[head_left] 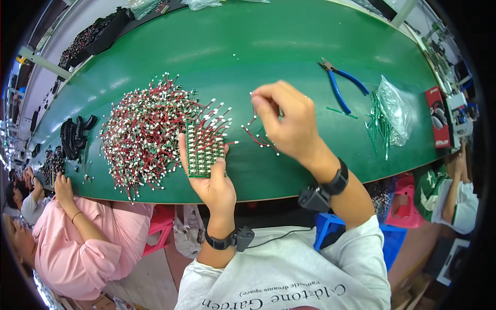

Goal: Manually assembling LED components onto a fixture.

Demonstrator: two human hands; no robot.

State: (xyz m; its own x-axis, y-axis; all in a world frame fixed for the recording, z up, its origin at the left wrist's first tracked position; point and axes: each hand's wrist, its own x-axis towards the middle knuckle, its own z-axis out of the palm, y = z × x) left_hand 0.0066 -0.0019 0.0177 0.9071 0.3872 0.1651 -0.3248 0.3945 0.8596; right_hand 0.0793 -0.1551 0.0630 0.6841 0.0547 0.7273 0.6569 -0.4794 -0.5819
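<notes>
My left hand (214,183) is closed around the edges of a green circuit board panel (202,159) with rows of white connectors. Short red and black cables with white plugs stick up from its upper part. To the right, my right hand (289,116) is raised over the table, thumb and forefinger pinched on a small cable with a white plug (253,99). A few more loose cables (261,140) lie on the green table between the hands. Left of the panel spreads a large heap of red and black cables (147,134) with white ends.
Blue-handled cutters (341,85) lie at the right, near a clear plastic bag (395,111) and green strips (378,124). A red box (438,118) stands at the right edge. Black parts (75,135) lie far left, where a co-worker in pink (88,243) sits.
</notes>
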